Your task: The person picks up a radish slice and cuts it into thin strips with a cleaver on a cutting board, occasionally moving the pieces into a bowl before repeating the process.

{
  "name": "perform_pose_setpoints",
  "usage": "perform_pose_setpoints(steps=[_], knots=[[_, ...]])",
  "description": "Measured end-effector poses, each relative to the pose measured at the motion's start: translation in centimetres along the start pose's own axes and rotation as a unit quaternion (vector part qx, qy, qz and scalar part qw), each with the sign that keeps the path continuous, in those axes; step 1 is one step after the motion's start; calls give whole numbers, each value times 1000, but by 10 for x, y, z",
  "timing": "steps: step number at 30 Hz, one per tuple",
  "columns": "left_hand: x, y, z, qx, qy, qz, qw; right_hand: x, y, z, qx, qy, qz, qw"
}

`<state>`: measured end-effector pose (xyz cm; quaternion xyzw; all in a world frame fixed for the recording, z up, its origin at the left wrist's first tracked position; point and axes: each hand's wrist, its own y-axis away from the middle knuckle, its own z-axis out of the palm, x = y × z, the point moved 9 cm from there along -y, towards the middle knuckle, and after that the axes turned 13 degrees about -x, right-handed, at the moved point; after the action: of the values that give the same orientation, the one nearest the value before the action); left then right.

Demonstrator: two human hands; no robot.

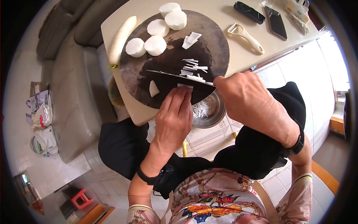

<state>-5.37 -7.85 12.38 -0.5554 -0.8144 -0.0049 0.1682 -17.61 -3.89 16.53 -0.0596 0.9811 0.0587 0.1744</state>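
Note:
My right hand (pixel 248 99) is closed around the handle of a kitchen knife (pixel 173 76), its blade reaching left across the round dark chopping board (pixel 130 76). With its fingers together, my left hand (pixel 174 114) presses on a white radish slice (pixel 185 86) beside the blade. Thin radish strips (pixel 194 68) lie just beyond the knife. A small radish piece (pixel 153 89) rests left of my fingertips, and a few thin slices (pixel 191 40) sit farther back. Several thick radish rounds (pixel 155 45) are at the board's far left.
A whole white radish (pixel 122 39) lies on the table (pixel 140 116) left of the board. To the right are a peeler (pixel 246 37), a phone (pixel 276 23) and a black case (pixel 249 12). Below the board's edge, a metal bowl (pixel 220 112) holds radish shreds.

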Motion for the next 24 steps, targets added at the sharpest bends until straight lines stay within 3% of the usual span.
perform_pose_setpoints(steps=[2, 6, 13, 16, 18, 22, 24], knots=[[1, 1, 0, 17, -7, 6, 1000, 1, 6, -4, 44, -19, -25, 999], [0, 1, -1, 18, 4, 4, 1000, 1, 4, -4, 2, -82, -14, 997], [3, 0, -4, 16, 6, -6, 1000, -4, 1, 3, 0, -51, -31, 998], [1, -2, -5, 6, 13, -19, 1000, -14, -9, -6, 63, -66, -43, 995], [0, -4, -4, -3, 11, -18, 1000, -18, -20, 2, -22, -67, -43, 997], [1, -2, -8, 18, 11, -10, 1000, -3, -5, -2, 22, -52, -18, 998], [2, -2, -8, 21, 17, -5, 1000, 6, -3, 0, -7, -44, 15, 999]])
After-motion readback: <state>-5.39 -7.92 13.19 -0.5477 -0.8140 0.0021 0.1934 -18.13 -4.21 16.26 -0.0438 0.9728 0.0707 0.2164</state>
